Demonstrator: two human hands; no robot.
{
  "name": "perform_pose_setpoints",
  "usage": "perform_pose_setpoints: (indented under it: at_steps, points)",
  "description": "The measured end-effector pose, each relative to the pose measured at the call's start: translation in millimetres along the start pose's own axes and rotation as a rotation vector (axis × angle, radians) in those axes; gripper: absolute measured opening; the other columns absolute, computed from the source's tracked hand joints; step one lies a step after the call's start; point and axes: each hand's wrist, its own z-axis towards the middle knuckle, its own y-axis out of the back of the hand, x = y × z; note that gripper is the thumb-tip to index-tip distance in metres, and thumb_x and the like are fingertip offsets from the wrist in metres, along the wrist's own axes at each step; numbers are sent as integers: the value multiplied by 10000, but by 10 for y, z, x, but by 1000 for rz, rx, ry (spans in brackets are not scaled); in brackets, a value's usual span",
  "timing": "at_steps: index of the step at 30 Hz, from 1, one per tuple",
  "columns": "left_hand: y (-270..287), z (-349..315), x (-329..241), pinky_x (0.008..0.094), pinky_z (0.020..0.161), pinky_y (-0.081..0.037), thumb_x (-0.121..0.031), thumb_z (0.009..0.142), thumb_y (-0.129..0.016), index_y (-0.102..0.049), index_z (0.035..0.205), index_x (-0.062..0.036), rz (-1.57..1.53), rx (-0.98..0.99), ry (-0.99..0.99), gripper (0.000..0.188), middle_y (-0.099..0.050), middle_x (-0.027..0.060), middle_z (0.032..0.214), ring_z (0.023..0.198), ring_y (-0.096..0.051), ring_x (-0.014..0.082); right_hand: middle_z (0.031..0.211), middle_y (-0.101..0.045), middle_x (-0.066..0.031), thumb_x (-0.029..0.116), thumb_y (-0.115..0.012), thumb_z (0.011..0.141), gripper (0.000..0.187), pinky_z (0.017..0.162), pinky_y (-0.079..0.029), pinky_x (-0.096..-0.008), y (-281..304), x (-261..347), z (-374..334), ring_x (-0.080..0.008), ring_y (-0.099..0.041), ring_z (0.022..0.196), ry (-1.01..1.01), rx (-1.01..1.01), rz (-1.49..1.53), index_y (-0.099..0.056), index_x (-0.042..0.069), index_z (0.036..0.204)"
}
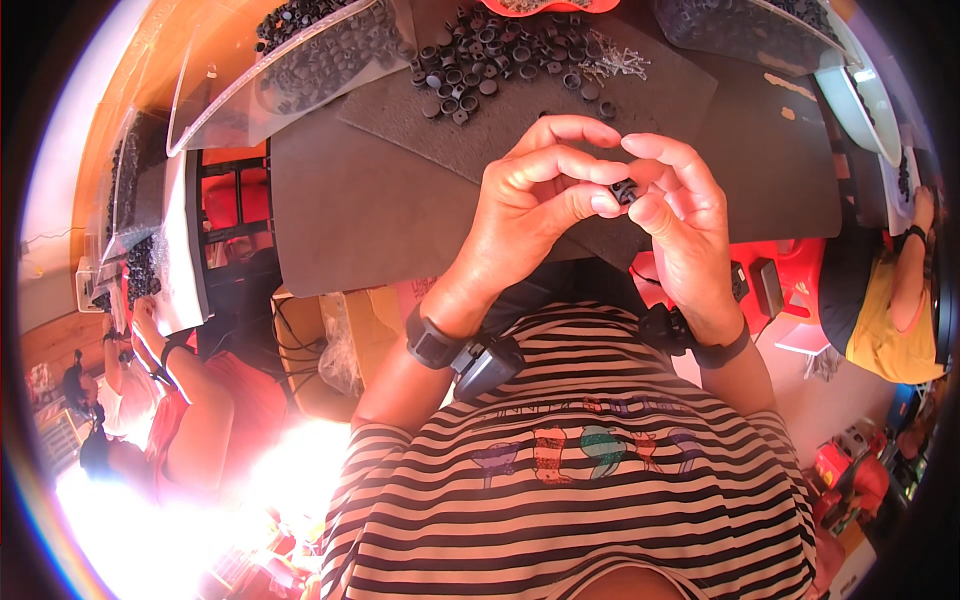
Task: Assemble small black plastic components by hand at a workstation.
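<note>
Both our hands, left hand (530,200) and right hand (675,205), pinch one small black plastic ring part (625,192) above counter's near edge; fitting step under way; next needs firm aligned press.

Two hands (600,200); one small black part (625,192); two clear bags (300,70).

a clear plastic bag (300,70) of small black parts lies on the tabletop (380,200) up and left of the left grip (530,205), another clear bag (745,25) up and right of the right grip (675,215).
</note>
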Motion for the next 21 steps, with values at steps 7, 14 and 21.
perform_pose_setpoints:
  at_steps: [7, 14, 21]
  points:
    - [37, 30, -8, 283, 814, -533, 24, 821, -660, -684, 984, -15, -42, 51, 44, 170, -618, 80, 1001, 887, -610, 147, 913, -587, -53, 25, -657, 850, 208, 791, -487, -257, 48, 44, 27, -117, -598, 847, -2, 5, 42, -529, 3, 1013]
    - [13, 14, -38, 309, 753, -538, 43, 809, -660, -659, 986, 4, -75, 57, 72, 182, -612, 130, 992, 855, -616, 192, 898, -587, -35, 67, -670, 853, 188, 778, -471, -238, 88, 94, 24, -113, -600, 833, -122, 45, 90, -522, 19, 959]
    - [-6, 12, -79, 310, 794, -551, 57, 817, -651, -654, 952, 30, -103, 30, 118, 138, -651, 121, 956, 852, -647, 177, 881, -590, -21, 78, -672, 855, 185, 771, -463, -225, 112, 5, 14, -98, -592, 834, -45, 47, 27, -521, 27, 950]
